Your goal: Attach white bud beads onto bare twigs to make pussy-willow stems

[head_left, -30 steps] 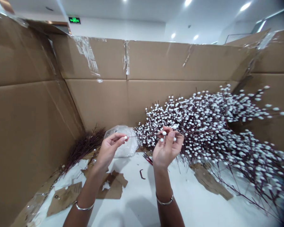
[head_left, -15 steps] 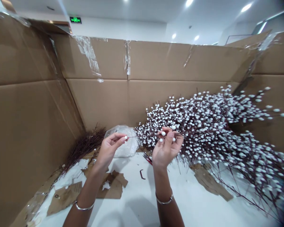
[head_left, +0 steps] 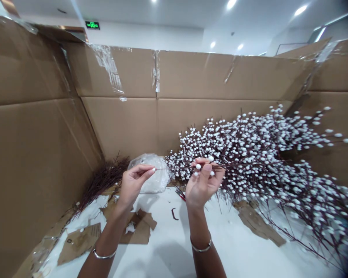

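My left hand pinches a small white bead at the tip of a thin dark twig. My right hand is closed round the same twig further along, where several white beads sit by my fingers. Both hands are raised above a white table. Behind my right hand lies a big heap of dark branches covered in white beads.
Tall cardboard walls enclose the table on the left, back and right. A bundle of bare dark twigs lies at the back left beside a clear plastic bag. Torn cardboard scraps lie on the table.
Almost nothing has moved. My right hand has sunk very slightly with the twig; my left hand keeps its pinch on the tip.
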`<move>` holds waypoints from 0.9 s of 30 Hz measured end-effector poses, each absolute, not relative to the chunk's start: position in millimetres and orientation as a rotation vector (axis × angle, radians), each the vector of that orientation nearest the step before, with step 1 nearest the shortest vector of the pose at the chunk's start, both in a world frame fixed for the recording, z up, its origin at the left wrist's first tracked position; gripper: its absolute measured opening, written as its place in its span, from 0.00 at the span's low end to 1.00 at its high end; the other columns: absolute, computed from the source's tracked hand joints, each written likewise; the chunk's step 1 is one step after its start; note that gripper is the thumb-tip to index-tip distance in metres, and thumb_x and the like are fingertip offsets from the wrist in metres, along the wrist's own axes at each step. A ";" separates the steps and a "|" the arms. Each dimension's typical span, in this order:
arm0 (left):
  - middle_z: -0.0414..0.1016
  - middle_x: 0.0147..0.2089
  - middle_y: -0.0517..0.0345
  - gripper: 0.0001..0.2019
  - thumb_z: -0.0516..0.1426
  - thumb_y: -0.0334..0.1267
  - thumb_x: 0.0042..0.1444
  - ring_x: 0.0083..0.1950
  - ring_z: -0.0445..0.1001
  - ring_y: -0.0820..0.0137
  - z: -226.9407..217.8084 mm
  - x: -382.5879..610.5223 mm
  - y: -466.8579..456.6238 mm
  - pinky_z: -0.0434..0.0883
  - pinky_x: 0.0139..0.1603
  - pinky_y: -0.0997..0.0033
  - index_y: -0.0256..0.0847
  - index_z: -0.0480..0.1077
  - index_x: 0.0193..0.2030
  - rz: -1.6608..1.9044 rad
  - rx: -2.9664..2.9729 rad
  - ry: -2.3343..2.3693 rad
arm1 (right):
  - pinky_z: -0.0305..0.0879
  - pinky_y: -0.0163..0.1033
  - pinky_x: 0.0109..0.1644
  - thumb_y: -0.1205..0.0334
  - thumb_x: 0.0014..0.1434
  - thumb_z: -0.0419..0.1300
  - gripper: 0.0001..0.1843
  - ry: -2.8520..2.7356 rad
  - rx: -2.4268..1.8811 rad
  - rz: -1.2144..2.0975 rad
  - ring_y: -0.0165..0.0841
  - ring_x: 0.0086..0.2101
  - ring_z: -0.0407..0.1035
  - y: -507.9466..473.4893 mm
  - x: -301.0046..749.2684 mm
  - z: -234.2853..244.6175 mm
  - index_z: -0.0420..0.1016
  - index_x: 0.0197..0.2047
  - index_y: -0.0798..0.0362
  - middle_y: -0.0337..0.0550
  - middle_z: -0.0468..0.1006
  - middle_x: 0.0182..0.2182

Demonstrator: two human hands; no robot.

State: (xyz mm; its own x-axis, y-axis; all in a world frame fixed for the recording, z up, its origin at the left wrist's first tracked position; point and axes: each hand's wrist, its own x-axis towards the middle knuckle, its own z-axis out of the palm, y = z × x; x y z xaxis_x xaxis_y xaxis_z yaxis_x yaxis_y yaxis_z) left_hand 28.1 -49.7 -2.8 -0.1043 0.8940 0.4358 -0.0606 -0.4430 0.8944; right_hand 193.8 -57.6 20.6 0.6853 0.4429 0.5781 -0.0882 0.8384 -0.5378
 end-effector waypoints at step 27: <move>0.81 0.37 0.54 0.11 0.66 0.41 0.51 0.40 0.78 0.69 1.2 18.0 -49.0 0.71 0.42 0.74 0.40 0.79 0.39 1.613 1.352 0.906 | 0.67 0.38 0.41 0.57 0.60 0.62 0.09 -1.386 -0.545 1.151 0.31 0.32 0.71 -75.4 191.2 25.2 0.69 0.33 0.51 0.39 0.78 0.28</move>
State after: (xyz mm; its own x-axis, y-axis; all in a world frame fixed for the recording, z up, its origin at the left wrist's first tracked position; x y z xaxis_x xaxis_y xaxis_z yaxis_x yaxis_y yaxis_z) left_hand 18.0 -49.0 1.2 -0.0820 0.9163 0.3919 -0.1419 -0.4000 0.9055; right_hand 191.2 -75.4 25.2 -0.1965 0.8606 0.4698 -0.3038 0.4021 -0.8637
